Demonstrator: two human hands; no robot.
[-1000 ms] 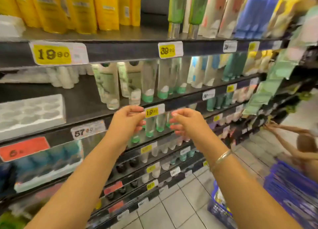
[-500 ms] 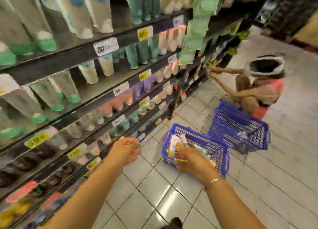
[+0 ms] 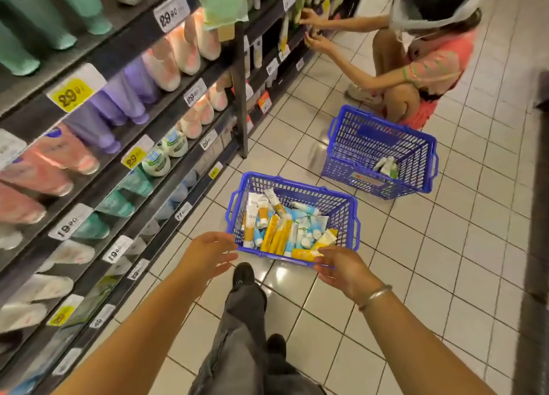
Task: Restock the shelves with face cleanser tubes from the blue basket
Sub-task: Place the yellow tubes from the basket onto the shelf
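1. Head view: left hand [image 3: 208, 253] and right hand [image 3: 341, 268] hover with fingers loosely spread, holding nothing, at the near rim of the blue basket [image 3: 341, 216].
2. Face cleanser tubes [image 3: 279, 231] lie inside it on the tiled floor [image 3: 445, 246].
3. Shelves [image 3: 124, 145] run along the left; a second blue basket [image 3: 383, 157] and a crouching person [image 3: 416, 76] narrow the aisle beyond.

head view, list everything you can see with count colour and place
near basket: one, blue, on the floor before the hands
tubes: many, white, yellow and light blue, loose in the near basket
far basket: one, blue, farther back, a few pale tubes inside
shelves: several dark tiers on the left, stocked with green, purple, pink and white tubes
price tags: many, yellow or white, along shelf edges
other person: one, crouching, reaching into the far shelves
left hand: open, beside the near basket
right hand: open, at its near rim
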